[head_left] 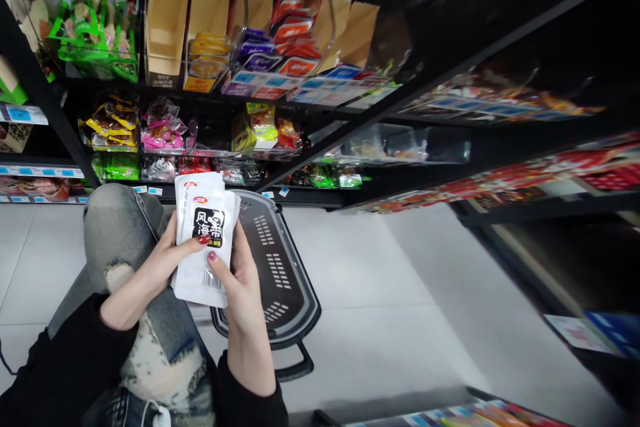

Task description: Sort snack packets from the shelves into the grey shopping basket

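Between my two hands is a small stack of white snack packets [193,277], with a black label, a red logo and a barcode on the front one. My left hand [170,250] grips the stack from the left, its thumb lying across the front. On the right edge, my right hand [240,273] is closed on the same packets, thumb pressed near the barcode. The fingers behind the stack are hidden. Just beyond my right hand, a dark shopping basket [273,247] with a grey rim stands on the floor, partly covered by my hands and the packets.
Dark shelves [200,90] ahead hold cardboard boxes [167,20] and clear bins of bagged snacks. Green-wrapped packs [97,33] fill the upper left. More shelving runs down the right side. My bent knee [113,220] is at left; the basket's handle [297,367] points toward me over pale floor tiles [370,280].
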A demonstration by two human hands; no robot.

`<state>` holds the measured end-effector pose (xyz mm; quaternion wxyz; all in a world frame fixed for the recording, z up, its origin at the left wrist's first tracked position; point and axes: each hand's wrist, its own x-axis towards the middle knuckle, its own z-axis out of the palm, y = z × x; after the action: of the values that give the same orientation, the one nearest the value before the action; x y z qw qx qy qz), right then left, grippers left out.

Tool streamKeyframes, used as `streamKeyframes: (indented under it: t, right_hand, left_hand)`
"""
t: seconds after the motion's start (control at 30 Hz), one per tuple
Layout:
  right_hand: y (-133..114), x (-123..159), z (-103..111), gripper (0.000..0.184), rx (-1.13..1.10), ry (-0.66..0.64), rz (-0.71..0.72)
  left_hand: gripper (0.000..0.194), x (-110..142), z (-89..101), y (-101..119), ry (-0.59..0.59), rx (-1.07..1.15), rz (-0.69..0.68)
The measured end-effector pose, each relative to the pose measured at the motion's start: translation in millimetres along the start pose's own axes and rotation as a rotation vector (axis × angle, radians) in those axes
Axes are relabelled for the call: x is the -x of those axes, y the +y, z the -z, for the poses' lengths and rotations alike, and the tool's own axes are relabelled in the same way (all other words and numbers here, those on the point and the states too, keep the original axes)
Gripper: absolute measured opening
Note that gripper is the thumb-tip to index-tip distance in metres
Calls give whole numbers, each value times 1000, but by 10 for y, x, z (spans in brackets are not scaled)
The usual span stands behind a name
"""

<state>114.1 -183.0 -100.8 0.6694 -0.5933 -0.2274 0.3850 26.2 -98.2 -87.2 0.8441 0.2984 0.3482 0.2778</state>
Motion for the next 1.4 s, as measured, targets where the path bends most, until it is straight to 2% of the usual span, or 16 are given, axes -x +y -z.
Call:
streamKeyframes:
  t: [0.13,0.23,0.33,0.43,0.57,0.63,0.7,0.77,0.87,0.93,1.0,1.07,1.13,1.2,1.33,1.4]
  right_hand:
    - [-30,-9,51,69,68,-20,-8]
    - [-64,-41,105,54,146,-18,16]
    - [-73,-65,142,41,203,42,59]
    - [-109,-35,159,33,287,226,104]
    - [-218,118,90,33,558,703,259]
    - [-247,207,-17,32,738,777,330]
    - [-245,265,-152,28,839,647,346]
    - [-234,278,-261,26,871,440,349]
    - [-241,236,-291,26,892,231,415]
    - [-253,194,-224,23,866,217,441]
    - [-251,158,-127,24,797,274,389]
    - [-228,132,-38,38,710,317,278]
    - [-197,111,23,54,600,306,183]
    - [-177,91,53,58,475,264,132]
    - [-214,60,79,32,275,215,58]
    - [-253,53,118,28,181,213,30]
  left_hand:
    - [65,2,19,-12,-31,88,42]
    - [59,-16,11,-35,-24,117,2]
    - [55,-40,-3,-51,14,105,-35]
    - [52,-61,-1,-68,60,81,-78]
    - [46,-84,27,-107,127,46,-103]
    - [43,-87,36,-122,129,16,-120]
    - [41,-79,34,-118,116,7,-131]
    - [39,-65,19,-93,108,33,-132]
    - [41,-46,-9,-46,117,101,-101]
    - [45,-41,-20,-33,111,133,-71]
    - [46,-39,-22,-36,93,133,-55]
    - [47,-34,-24,-44,71,121,-48]
    - [49,-25,-29,-45,56,121,-38]
    - [52,-13,-39,-37,52,138,-16]
    - [51,-2,-49,-18,59,158,31]
    - [47,-8,-42,-14,57,149,38]
